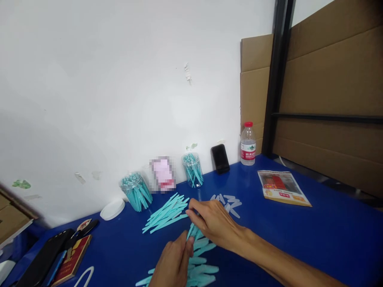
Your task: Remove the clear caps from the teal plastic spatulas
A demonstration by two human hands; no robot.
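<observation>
Teal sticks point(166, 213) of smooth plastic; small pieces point(230, 203) of frosted, translucent plastic. Jars point(192, 171) and bottle point(248, 145) of clear, glossy plastic. Smooth blue tabletop point(329, 239) with a faint sheen. Matt wall point(134, 79), roughly flaked in patches. Dull brown cardboard point(329, 79). Smooth, white plastic lid point(112, 209).

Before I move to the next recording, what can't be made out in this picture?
All in the head view:
- What the right hand pinches, if anything: its own fingers hide it.
- The lower end of the turquoise stick in the left hand: covered by that hand.
- The pink item by the wall: pixelated.
- The white loop's full shape: cut off by the bottom edge.
</observation>
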